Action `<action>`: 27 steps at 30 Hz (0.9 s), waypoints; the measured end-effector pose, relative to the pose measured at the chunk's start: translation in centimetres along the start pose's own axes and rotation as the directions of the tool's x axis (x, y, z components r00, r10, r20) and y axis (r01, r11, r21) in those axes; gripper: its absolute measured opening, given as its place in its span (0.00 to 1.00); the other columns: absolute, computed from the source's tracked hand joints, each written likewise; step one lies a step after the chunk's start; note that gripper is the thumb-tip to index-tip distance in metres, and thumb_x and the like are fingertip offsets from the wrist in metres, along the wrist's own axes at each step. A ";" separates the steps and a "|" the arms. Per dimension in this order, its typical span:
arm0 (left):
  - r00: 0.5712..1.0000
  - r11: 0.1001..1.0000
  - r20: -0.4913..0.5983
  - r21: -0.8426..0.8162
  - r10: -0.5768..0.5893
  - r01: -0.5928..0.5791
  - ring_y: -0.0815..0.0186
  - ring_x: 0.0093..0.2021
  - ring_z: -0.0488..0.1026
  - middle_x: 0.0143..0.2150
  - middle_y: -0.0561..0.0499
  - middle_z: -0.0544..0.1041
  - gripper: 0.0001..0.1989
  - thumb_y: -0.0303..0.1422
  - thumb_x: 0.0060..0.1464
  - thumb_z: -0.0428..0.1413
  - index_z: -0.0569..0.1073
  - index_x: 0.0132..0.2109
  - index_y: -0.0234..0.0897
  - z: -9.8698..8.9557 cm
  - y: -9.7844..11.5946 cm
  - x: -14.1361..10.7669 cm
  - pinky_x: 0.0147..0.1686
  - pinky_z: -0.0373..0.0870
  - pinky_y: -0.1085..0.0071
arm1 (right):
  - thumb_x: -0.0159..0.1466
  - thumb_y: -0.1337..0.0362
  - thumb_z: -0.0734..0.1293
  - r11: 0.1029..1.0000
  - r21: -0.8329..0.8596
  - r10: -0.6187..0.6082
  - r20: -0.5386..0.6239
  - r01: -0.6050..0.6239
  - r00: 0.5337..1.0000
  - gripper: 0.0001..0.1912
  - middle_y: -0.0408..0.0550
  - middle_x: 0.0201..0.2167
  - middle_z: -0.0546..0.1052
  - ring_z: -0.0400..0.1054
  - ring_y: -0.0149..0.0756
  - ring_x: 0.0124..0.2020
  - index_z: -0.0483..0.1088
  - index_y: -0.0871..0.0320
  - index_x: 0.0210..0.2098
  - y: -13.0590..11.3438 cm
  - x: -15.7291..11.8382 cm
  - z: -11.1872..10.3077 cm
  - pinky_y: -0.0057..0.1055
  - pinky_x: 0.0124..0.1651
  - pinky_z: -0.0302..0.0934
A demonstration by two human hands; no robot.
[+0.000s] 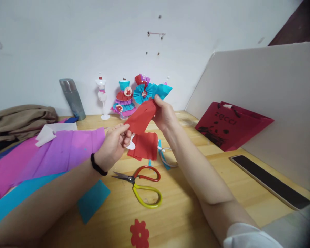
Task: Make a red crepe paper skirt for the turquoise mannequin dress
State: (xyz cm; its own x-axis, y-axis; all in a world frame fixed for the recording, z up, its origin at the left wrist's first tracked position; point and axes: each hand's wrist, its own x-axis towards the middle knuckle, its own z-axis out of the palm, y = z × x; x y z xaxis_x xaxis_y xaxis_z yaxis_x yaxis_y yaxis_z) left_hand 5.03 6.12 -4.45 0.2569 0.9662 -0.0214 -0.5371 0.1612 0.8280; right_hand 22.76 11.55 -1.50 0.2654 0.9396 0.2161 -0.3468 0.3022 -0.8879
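Both my hands are on a piece of red crepe paper (142,117) above the middle of the table. My left hand (116,138) pinches its lower left edge between thumb and fingers. With thumb on top, my right hand (165,113) grips the upper right end, where blue crepe paper (164,91) sticks out beyond the thumb. A white rounded piece (131,144) shows under the red paper, partly hidden. Below lie folded red crepe paper (146,146) and scissors (131,179) with one red and one yellow handle, blades spread.
Along the wall stand a grey bottle (72,100), a bare white mini mannequin (101,93) and a ruffled-paper-dressed one (124,98). Purple crepe paper (67,151) lies left, a red flower cutout (140,234) in front. A red bag (229,125) and a phone (268,181) are right.
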 end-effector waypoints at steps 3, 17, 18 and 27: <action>0.998 0.998 -0.056 0.039 -0.037 0.039 0.78 0.12 0.59 0.17 0.55 0.69 0.15 0.25 0.56 0.55 0.67 0.22 0.33 -0.1 0.3 0.4 0.13 0.51 0.80 | 0.46 0.50 0.77 0.999 -0.025 -0.028 -0.004 0.028 1.000 0.21 0.41 0.29 0.77 0.70 0.37 0.35 0.70 0.52 0.32 -0.1 -0.1 0.0 0.31 0.34 0.63; 0.957 -0.025 0.176 0.984 0.230 -0.175 0.63 0.24 0.69 0.20 0.48 0.72 0.12 0.27 0.50 0.56 0.70 0.19 0.38 -2.9 3.7 2.7 0.27 0.57 0.67 | 0.47 0.54 0.77 0.984 -0.062 -0.168 -0.019 0.167 0.986 0.17 0.39 0.28 0.76 0.69 0.33 0.32 0.71 0.55 0.30 -0.9 -0.8 0.6 0.29 0.34 0.63; 0.916 -0.139 0.225 0.972 0.331 -0.189 0.59 0.29 0.73 0.24 0.46 0.76 0.10 0.28 0.51 0.54 0.73 0.23 0.38 -3.2 4.4 2.9 0.30 0.61 0.66 | 0.46 0.54 0.77 0.985 -0.057 -0.164 -0.009 0.164 0.986 0.18 0.39 0.28 0.76 0.69 0.33 0.32 0.71 0.55 0.30 -0.9 -0.9 0.6 0.30 0.34 0.63; 0.728 0.041 0.574 0.774 0.376 -0.631 0.45 0.76 0.50 0.76 0.33 0.56 0.39 0.48 0.60 0.53 0.59 0.71 0.30 -2.0 3.0 1.6 0.73 0.48 0.49 | 0.51 0.52 0.77 0.979 -0.069 -0.187 0.060 0.191 0.981 0.17 0.42 0.31 0.79 0.72 0.38 0.36 0.73 0.55 0.32 0.4 -2.6 2.4 0.36 0.46 0.66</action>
State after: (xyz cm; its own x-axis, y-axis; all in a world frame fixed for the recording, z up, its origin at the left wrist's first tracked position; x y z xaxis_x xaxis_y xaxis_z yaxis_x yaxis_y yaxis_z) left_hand 2.24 8.51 -3.10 0.4456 0.6482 0.6175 0.4381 -0.7594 0.4810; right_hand 19.75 9.56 -1.45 0.2713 0.8745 0.4019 -0.2265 0.4639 -0.8565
